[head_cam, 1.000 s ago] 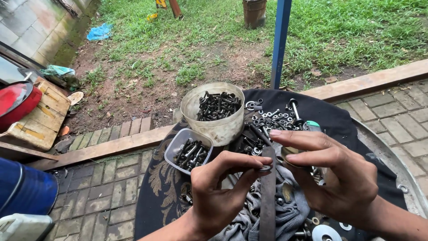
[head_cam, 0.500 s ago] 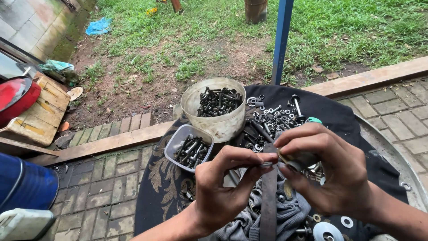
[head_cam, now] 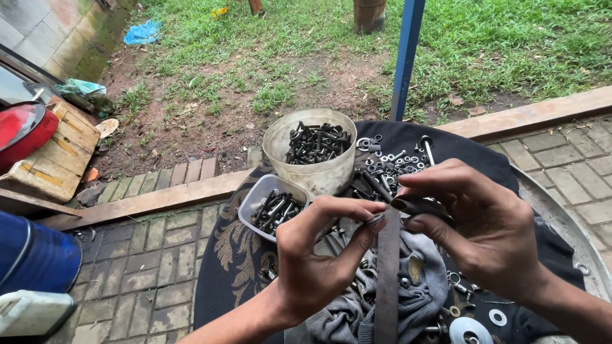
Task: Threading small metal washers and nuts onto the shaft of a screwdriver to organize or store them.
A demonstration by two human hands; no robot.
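My left hand [head_cam: 319, 255] pinches a small metal part at its fingertips, right at the top end of an upright flat metal bar [head_cam: 386, 286]. My right hand [head_cam: 475, 229] is closed on a dark bolt at the same spot, fingertips nearly touching the left ones. Below both hands lie a grey rag [head_cam: 357, 306] and loose washers [head_cam: 468, 328] on a dark patterned cloth [head_cam: 223, 255].
A round pale tub [head_cam: 312, 156] and a small rectangular tray [head_cam: 271, 207] hold dark bolts; loose bolts and nuts [head_cam: 395, 162] lie behind. A blue post [head_cam: 405, 57] stands beyond. A blue drum [head_cam: 32, 255], white jug [head_cam: 32, 312] and wooden board [head_cam: 57, 153] sit left.
Both hands have drawn together at the top of the metal bar; the right hand's fingers curled down from a spread pose onto the bolt.
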